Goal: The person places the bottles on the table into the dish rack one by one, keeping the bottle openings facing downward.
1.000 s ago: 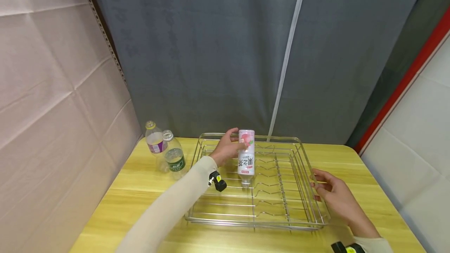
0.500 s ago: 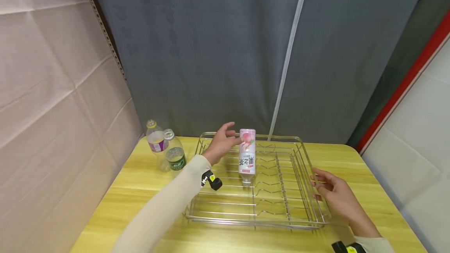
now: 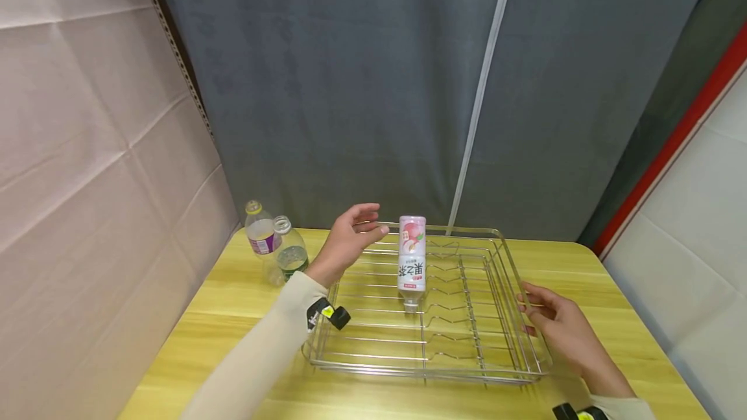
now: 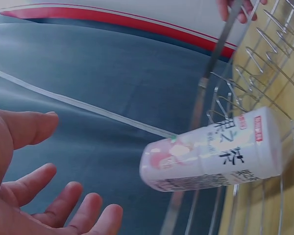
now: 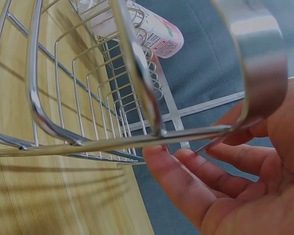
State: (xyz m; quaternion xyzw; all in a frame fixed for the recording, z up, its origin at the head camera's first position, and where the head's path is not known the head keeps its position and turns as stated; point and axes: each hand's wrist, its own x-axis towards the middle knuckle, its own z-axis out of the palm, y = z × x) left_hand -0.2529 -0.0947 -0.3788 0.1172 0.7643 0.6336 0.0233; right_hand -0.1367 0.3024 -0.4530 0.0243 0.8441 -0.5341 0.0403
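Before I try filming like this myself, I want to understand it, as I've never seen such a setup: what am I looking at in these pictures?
There is no machine here, just a person's two bare hands. The widest picture comes from a camera worn on the head, looking forward and down; the other two come from a camera on each wrist. On the wooden table sits a wire rack. A pink-and-white bottle rests neck-down in it, and two clear bottles, one purple-labelled, one green-labelled, stand to the rack's left. The left hand holds nothing: its open fingers are near the pink-and-white bottle, not touching it. The right hand holds the rack's right edge.
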